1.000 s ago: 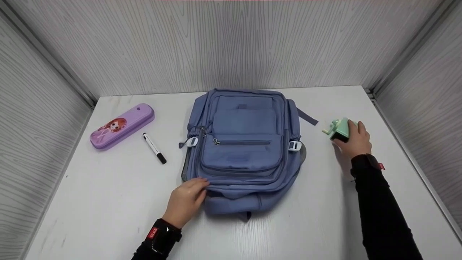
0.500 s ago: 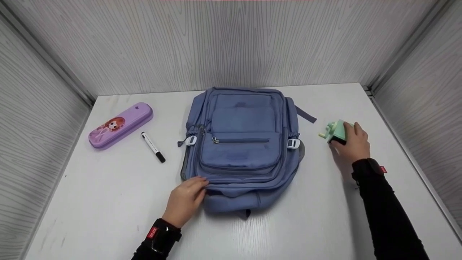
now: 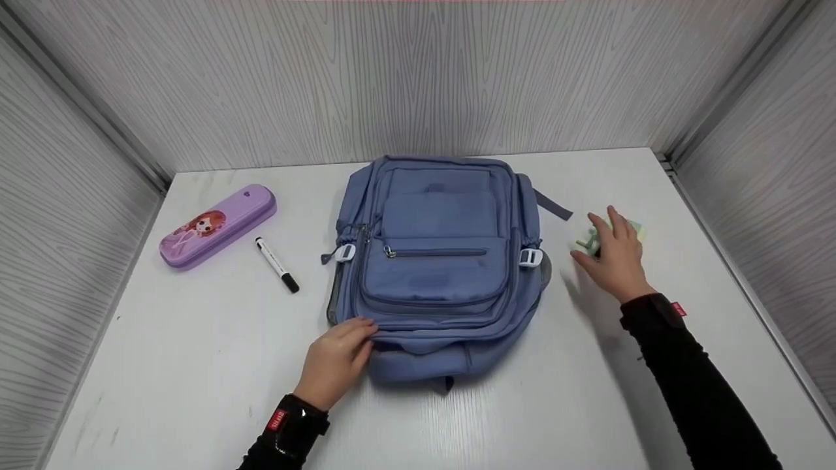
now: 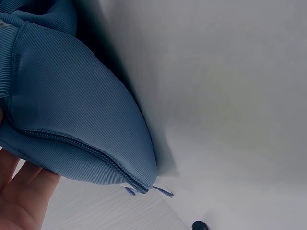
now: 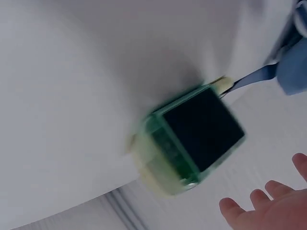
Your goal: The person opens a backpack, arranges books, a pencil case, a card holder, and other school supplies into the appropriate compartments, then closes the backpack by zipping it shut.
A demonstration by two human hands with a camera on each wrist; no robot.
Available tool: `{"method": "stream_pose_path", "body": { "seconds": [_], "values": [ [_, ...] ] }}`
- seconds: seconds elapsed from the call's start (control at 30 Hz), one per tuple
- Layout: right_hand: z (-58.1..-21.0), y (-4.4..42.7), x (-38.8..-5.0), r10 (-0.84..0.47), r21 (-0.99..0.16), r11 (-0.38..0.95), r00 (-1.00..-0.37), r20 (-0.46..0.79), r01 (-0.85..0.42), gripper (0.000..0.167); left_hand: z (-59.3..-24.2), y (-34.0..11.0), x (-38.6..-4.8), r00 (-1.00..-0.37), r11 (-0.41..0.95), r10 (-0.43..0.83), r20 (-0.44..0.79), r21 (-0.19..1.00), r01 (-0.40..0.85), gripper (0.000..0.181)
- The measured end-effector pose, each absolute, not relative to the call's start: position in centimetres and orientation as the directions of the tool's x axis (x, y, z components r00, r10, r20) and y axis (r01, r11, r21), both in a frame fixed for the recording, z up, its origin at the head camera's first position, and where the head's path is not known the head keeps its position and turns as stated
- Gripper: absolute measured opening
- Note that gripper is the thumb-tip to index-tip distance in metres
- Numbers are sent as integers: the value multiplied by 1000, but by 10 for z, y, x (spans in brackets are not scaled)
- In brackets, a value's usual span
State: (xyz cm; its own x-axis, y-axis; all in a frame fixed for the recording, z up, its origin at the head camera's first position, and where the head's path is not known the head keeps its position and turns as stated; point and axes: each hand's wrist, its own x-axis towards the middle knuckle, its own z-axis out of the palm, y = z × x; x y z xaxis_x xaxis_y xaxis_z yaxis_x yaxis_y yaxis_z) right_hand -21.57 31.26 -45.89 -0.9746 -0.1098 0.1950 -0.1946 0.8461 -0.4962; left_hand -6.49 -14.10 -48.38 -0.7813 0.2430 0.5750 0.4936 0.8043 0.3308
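Note:
A blue backpack (image 3: 434, 267) lies on the table with its front pockets facing up. My left hand (image 3: 333, 362) pinches its lower left edge; the left wrist view shows fingers (image 4: 29, 196) under the fabric beside a zipper. On the right, my right hand (image 3: 614, 261) hovers over a mint-green crank pencil sharpener (image 5: 204, 129), fingers spread apart and holding nothing. The hand covers most of the sharpener in the head view. In the right wrist view it stands clear of the fingertips, its black panel facing the camera.
A purple pencil case (image 3: 219, 225) with a printed doll lies at the table's left. Between it and the backpack is a white marker (image 3: 277, 264) with a black cap. A loose strap (image 3: 554, 205) sticks out toward the sharpener. Grey panels enclose the back and sides.
My right hand has let go of the pencil sharpener, spread its fingers and shifted slightly left. The left hand keeps its place on the backpack.

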Motion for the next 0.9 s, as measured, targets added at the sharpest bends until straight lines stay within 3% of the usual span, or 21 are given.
{"method": "stream_pose_path", "body": {
  "seconds": [0.2,0.43,0.7,0.9],
  "values": [
    [-460,275,-193,-218,-558,754,-934,284,-346,49,-487,-141,-65,-779,798,233,582,343,495,28],
    [-469,252,-170,-209,-630,697,-937,278,-343,29,-490,-142,-66,-769,801,213,603,343,491,28],
    [-469,235,-142,-164,-692,669,-962,218,-271,36,-494,-149,-63,-852,817,76,518,457,351,32],
    [-466,209,-110,-126,-785,585,-979,162,-205,52,-498,-150,-60,-888,795,64,456,515,321,33]
  ]
}}
